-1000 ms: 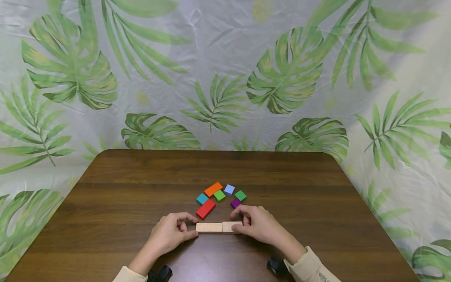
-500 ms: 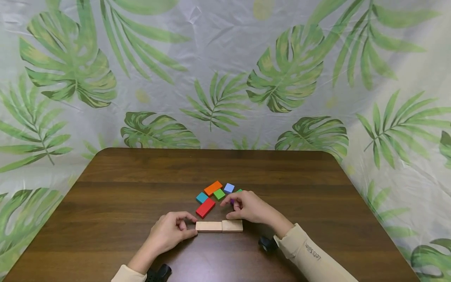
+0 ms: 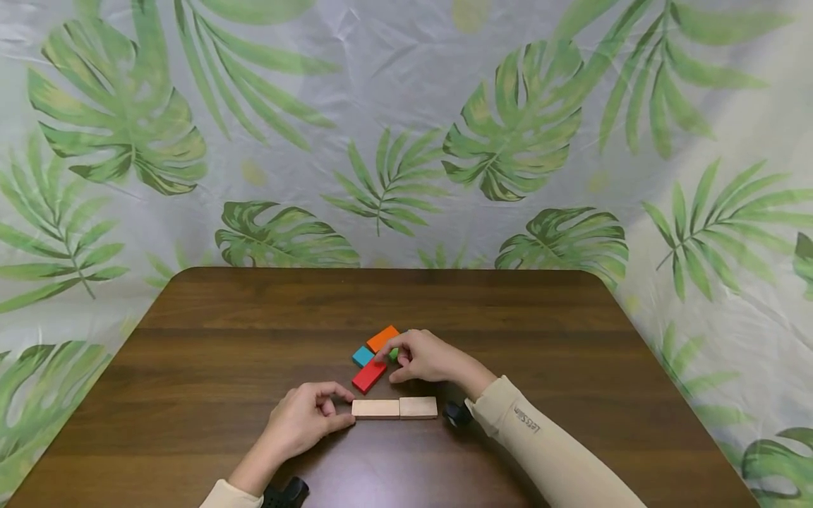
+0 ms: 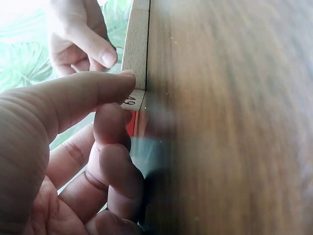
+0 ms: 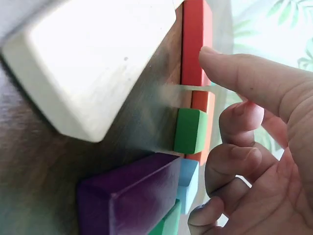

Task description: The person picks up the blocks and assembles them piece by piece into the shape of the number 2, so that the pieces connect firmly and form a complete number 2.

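Two pale wooden blocks lie end to end on the table: a longer left block (image 3: 376,410) and a shorter right block (image 3: 418,408). My left hand (image 3: 305,421) pinches the left block's outer end between thumb and forefinger; printed characters show on that end in the left wrist view. Over the coloured blocks hovers my right hand (image 3: 428,356), thumb and forefinger apart and holding nothing. Nearest to it is the red block (image 3: 369,377), with the light green block (image 5: 190,130) partly covered in the head view. The purple block (image 5: 132,196) is hidden there beneath the hand.
Beyond the red block lie an orange block (image 3: 382,339) and a teal block (image 3: 363,356). The right wrist view also has a light blue block (image 5: 189,181) and a darker green block (image 5: 168,223). A leaf-print cloth (image 3: 394,85) hangs behind the brown table (image 3: 222,353).
My right hand has let go of the right wooden block and moved forward and left to the red block, covering the purple, blue and darker green blocks. My left hand has stayed put.
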A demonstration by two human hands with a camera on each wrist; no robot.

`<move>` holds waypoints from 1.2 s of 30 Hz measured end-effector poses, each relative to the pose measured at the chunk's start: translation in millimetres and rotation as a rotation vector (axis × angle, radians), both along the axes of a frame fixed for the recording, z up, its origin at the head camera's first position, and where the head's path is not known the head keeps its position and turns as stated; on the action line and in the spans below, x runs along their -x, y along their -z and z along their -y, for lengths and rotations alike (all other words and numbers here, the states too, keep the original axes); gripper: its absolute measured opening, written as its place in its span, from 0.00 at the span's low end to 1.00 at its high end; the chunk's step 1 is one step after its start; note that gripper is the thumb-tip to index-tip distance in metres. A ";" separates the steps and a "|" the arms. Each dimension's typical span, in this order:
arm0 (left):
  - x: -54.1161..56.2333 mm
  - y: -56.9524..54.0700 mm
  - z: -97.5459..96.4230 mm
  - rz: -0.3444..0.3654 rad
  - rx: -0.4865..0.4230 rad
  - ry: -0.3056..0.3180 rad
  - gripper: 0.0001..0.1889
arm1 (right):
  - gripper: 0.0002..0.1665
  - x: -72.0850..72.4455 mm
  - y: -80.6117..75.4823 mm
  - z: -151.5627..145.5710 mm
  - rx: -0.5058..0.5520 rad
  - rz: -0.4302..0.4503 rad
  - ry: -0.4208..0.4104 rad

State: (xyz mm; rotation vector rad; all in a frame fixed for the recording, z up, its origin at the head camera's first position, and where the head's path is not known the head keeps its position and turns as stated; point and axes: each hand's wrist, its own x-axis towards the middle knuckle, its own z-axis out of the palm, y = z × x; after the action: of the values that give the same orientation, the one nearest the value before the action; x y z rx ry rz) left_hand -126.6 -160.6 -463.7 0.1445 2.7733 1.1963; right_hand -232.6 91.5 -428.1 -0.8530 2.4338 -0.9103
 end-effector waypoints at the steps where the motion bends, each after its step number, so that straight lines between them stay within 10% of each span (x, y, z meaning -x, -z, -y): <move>1: -0.2 0.2 0.2 0.000 0.000 0.000 0.12 | 0.19 1.8 0.5 1.7 -0.001 0.007 -0.003; 36: -0.9 2.1 1.4 -0.030 0.011 0.016 0.11 | 0.16 16.3 6.8 25.0 -0.043 -0.080 -0.050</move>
State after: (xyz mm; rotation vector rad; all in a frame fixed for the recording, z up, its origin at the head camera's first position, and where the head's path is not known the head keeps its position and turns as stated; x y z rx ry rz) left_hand -125.7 -161.9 -465.8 0.1851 2.7986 1.1845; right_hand -248.8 66.4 -434.9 -0.9475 2.4782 -0.8175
